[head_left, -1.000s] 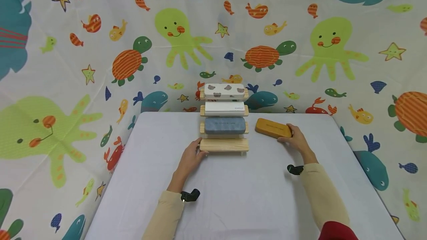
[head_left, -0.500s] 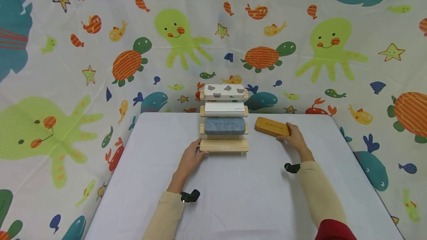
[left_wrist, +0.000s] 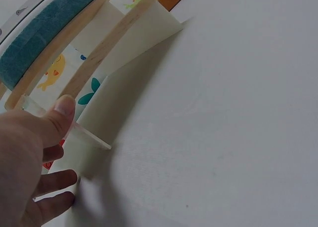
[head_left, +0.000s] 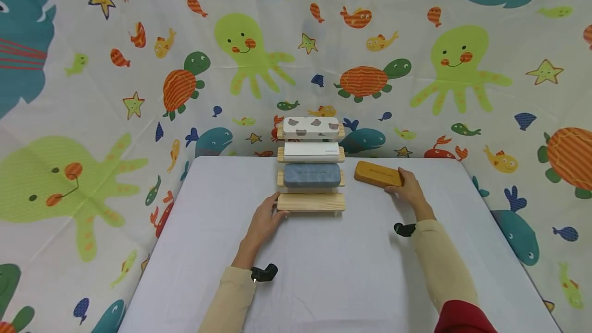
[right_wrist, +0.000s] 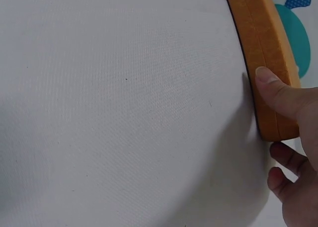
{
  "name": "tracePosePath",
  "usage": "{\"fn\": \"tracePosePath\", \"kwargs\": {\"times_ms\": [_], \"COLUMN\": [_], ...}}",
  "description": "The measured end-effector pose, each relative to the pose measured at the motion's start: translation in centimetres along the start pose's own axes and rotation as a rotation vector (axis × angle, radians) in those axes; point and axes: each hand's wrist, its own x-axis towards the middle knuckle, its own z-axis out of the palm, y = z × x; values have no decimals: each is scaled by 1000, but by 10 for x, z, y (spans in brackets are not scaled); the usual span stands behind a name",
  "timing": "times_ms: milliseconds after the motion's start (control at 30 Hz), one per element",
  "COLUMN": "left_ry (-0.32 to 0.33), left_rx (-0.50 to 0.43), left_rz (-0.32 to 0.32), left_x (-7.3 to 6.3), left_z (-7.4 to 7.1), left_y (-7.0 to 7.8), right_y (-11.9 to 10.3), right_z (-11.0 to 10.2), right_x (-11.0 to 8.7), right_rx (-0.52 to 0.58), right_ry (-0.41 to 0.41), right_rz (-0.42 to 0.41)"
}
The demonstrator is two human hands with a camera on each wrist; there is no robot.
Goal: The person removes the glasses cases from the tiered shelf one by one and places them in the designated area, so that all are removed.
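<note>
White tabletop (head_left: 342, 271), oblong mustard-yellow case (head_left: 375, 174)

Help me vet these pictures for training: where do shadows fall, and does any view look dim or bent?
Head view: brightest, with a faint shadow beside the right sleeve; left wrist view: dimmer, dark shadow under the wooden rack, its edges bowed; right wrist view: also dim, soft shadow beside the orange case, its edge bowed too, probably lens distortion.
</note>
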Motion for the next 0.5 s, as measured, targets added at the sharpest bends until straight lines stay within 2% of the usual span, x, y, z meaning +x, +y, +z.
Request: {"fn": "tracePosePath", "kwargs": {"times_ms": [500], "left_ry": [-3], "left_rx": [7], "left_rz": [3], "left_x": [0], "left_z": [0], "left_y": [0], "right_y": [0], "right_z": [-1], "right_x": [4], "right_rx": [6], "right_ry": [-21], "right_rz": [47]}}
